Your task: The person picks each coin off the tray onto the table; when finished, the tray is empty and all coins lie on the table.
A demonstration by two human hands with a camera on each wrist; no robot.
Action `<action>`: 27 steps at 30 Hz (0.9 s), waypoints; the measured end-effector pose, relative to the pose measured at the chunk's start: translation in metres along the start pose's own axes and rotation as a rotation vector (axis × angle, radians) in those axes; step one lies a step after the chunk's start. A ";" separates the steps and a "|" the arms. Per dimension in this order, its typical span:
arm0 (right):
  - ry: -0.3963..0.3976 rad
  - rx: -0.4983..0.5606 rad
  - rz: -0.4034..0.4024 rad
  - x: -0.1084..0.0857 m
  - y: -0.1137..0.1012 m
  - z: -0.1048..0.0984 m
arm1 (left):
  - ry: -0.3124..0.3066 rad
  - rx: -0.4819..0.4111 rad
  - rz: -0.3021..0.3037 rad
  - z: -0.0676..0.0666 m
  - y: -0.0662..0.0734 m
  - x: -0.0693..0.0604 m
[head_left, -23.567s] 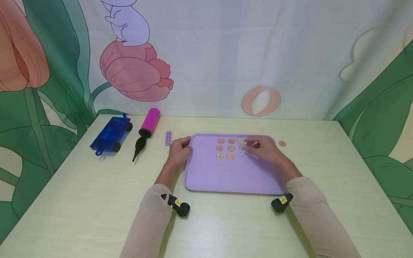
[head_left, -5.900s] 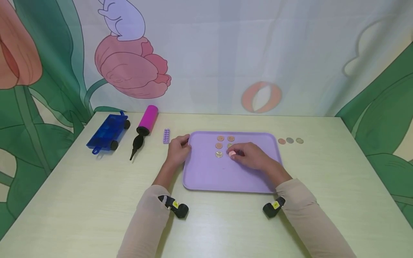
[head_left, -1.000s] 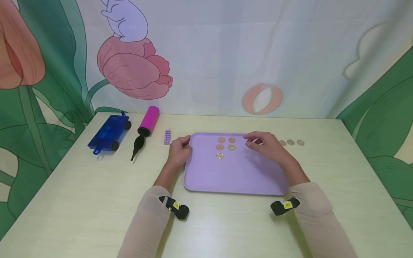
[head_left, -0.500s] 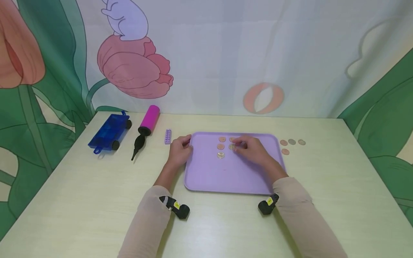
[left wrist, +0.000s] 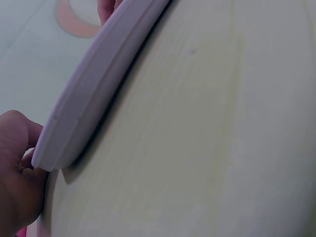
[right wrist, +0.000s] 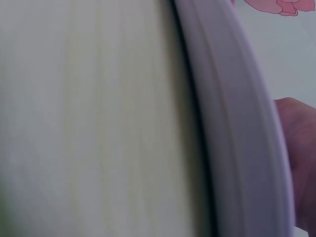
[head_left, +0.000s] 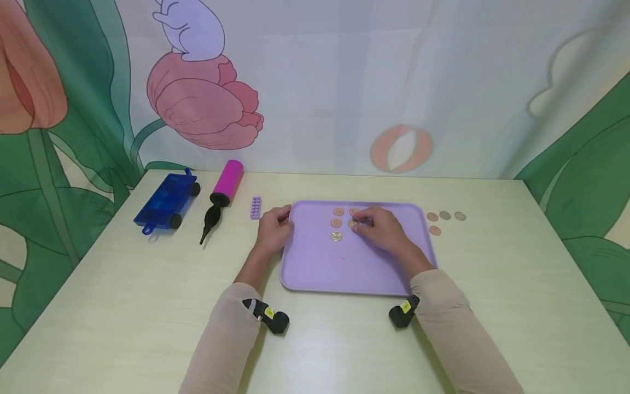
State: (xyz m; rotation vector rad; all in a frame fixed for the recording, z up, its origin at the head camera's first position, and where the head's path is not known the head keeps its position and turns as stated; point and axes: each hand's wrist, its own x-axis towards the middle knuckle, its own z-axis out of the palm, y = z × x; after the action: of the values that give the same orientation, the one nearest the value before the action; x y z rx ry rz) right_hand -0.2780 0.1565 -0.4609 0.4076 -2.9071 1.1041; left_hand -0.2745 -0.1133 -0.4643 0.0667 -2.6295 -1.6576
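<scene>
With the left hand I grip the lilac tray by its far left rim; with the right hand I pinch a gold-coloured coin on the tray's far half. Hold the coin by its edge; avoid disturbing adjacent copper-coloured coins. The tray rests on a pale wood-grain table; a flower-printed curtain hangs beyond.
</scene>
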 end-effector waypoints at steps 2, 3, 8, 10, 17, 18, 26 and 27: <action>0.000 -0.006 0.008 -0.001 -0.002 -0.001 | -0.001 0.001 -0.001 0.000 0.000 0.000; 0.002 -0.011 0.009 -0.001 -0.002 -0.001 | -0.002 0.000 0.000 0.000 0.000 0.000; 0.007 -0.026 0.020 -0.001 -0.005 0.000 | -0.005 0.004 0.002 0.000 0.000 0.001; 0.005 -0.032 0.026 -0.001 -0.006 0.001 | -0.004 0.003 0.005 0.000 0.001 0.001; -0.016 -0.053 0.051 0.000 -0.007 0.002 | 0.001 0.001 0.007 0.000 0.000 0.001; -0.019 -0.053 0.052 0.000 -0.007 0.002 | 0.001 0.001 0.006 0.000 0.000 0.001; -0.025 -0.048 0.051 0.000 -0.005 0.003 | -0.001 0.006 -0.005 0.000 -0.001 0.001; -0.023 -0.042 0.050 0.000 -0.005 0.004 | -0.001 0.007 -0.005 0.000 -0.001 0.001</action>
State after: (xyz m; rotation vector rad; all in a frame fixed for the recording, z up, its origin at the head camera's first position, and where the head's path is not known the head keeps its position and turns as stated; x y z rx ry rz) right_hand -0.2765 0.1510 -0.4606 0.3502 -2.9704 1.0484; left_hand -0.2751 -0.1136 -0.4657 0.0727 -2.6381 -1.6506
